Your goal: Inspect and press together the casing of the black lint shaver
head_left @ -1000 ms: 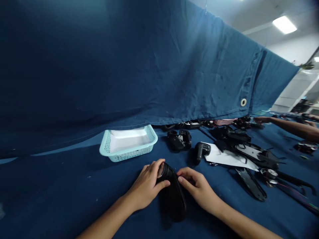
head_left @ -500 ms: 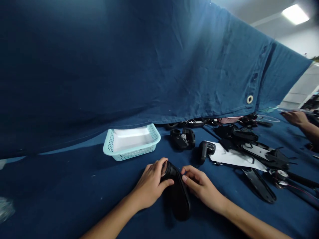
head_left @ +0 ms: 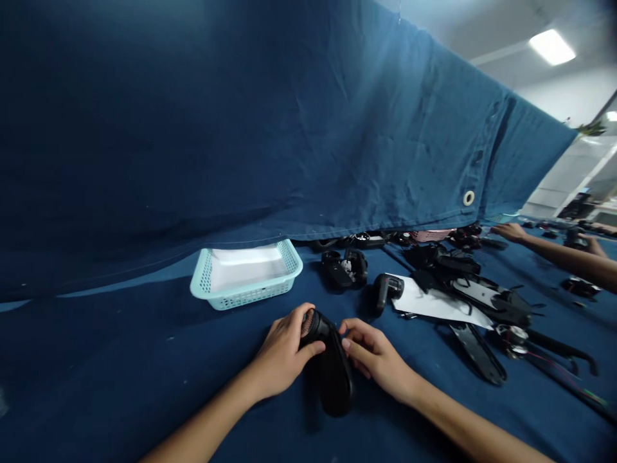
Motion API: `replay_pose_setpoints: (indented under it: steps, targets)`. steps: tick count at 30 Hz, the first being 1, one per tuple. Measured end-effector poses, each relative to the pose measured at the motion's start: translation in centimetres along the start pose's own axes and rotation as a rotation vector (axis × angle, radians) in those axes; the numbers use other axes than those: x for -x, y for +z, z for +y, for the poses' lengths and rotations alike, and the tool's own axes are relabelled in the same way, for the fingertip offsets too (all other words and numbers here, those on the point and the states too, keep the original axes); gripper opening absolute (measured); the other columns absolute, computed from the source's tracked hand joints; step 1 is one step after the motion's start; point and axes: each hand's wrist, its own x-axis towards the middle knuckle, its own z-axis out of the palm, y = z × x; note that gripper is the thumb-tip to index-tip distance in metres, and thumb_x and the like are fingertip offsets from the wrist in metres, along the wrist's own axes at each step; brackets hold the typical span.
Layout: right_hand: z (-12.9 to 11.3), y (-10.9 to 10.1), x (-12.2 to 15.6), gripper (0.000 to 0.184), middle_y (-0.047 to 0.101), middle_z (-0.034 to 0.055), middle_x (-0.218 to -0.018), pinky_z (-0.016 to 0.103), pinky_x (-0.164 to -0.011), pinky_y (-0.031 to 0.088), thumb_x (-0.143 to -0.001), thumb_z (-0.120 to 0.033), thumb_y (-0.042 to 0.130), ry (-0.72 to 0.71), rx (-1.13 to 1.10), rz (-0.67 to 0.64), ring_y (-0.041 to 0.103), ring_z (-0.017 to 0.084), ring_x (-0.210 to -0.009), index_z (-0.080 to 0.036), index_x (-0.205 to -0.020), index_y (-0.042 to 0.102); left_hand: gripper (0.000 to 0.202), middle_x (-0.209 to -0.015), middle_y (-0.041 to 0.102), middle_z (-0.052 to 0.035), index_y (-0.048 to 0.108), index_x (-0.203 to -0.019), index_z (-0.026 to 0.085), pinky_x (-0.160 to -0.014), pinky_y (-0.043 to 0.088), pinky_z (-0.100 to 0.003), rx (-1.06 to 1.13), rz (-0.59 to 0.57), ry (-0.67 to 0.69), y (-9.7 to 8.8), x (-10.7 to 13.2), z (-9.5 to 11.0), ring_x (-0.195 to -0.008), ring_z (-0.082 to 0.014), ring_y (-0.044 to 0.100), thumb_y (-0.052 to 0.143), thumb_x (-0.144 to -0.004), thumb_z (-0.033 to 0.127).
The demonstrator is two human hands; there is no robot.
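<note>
A long black plastic part (head_left: 332, 376) with a round metal-ringed end lies on the blue cloth in front of me. My left hand (head_left: 282, 354) is wrapped round its upper end from the left, thumb across the top. My right hand (head_left: 371, 354) pinches its right edge, fingers curled against it. Both hands grip the same part, just below the middle of the view.
A pale green mesh basket (head_left: 202, 283) with white paper stands behind my hands. Black parts (head_left: 344, 269) and a white sheet (head_left: 434, 302) lie to the right. A blue cloth curtain (head_left: 241, 128) hangs across the back. Another person's hand (head_left: 506, 231) reaches in at far right.
My hands and the black part stay together, with hardly any shift. The view swung slightly. The other person's hand at the right has moved further in over the table.
</note>
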Motion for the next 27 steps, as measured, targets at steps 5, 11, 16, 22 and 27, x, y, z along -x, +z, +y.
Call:
replay_pose_setpoints:
  steps: [5,11,16,22,27]
  targets:
    - [0.1,-0.3,0.0,0.035,0.048,-0.0063,-0.066,0.019,-0.042,0.027,-0.083,-0.05,0.064,-0.007,-0.034,-0.015,0.037,0.007,-0.048,-0.021,-0.1,0.053,0.05,-0.128,0.058,-0.0112,0.036,-0.131,0.025,-0.098,0.039,-0.051,0.012,0.004,0.001,0.1,-0.1,0.0,-0.117,-0.0311,0.053,0.057,-0.087,0.035]
    - [0.6,-0.5,-0.1,0.035,0.045,-0.0074,-0.064,0.02,-0.041,0.025,-0.082,-0.049,0.066,-0.013,-0.047,-0.029,0.033,0.007,-0.047,-0.021,-0.1,0.055,0.05,-0.128,0.058,-0.0104,0.036,-0.131,0.026,-0.098,0.038,-0.051,0.025,-0.002,0.013,0.1,-0.2,-0.1,-0.117,-0.0305,0.053,0.057,-0.087,0.034]
    - [0.3,-0.3,0.0,0.036,0.045,-0.0065,-0.064,0.02,-0.043,0.024,-0.082,-0.051,0.066,-0.034,-0.028,-0.011,0.033,0.007,-0.049,-0.02,-0.099,0.056,0.049,-0.124,0.059,-0.01,0.035,-0.131,0.026,-0.098,0.038,-0.052,0.037,-0.004,0.018,0.2,-0.2,-0.1,-0.116,-0.0307,0.054,0.056,-0.088,0.036]
    - [0.0,-0.2,0.1,0.035,0.047,-0.0066,-0.065,0.02,-0.045,0.024,-0.083,-0.05,0.065,-0.051,-0.022,-0.034,0.034,0.007,-0.05,-0.021,-0.098,0.055,0.054,-0.125,0.058,-0.011,0.033,-0.136,0.027,-0.098,0.04,-0.052,0.072,-0.027,0.025,-0.3,0.4,0.0,-0.116,-0.0308,0.054,0.056,-0.088,0.035]
    - [0.0,-0.2,0.1,0.033,0.05,-0.004,-0.071,0.019,-0.046,0.028,-0.08,-0.046,0.07,-0.075,-0.031,-0.067,0.041,0.009,-0.058,-0.019,-0.093,0.056,0.056,-0.137,0.049,-0.011,0.03,-0.139,0.026,-0.104,0.039,-0.045,0.078,-0.045,0.05,-0.8,1.1,0.4,-0.123,-0.0253,0.049,0.054,-0.089,0.029]
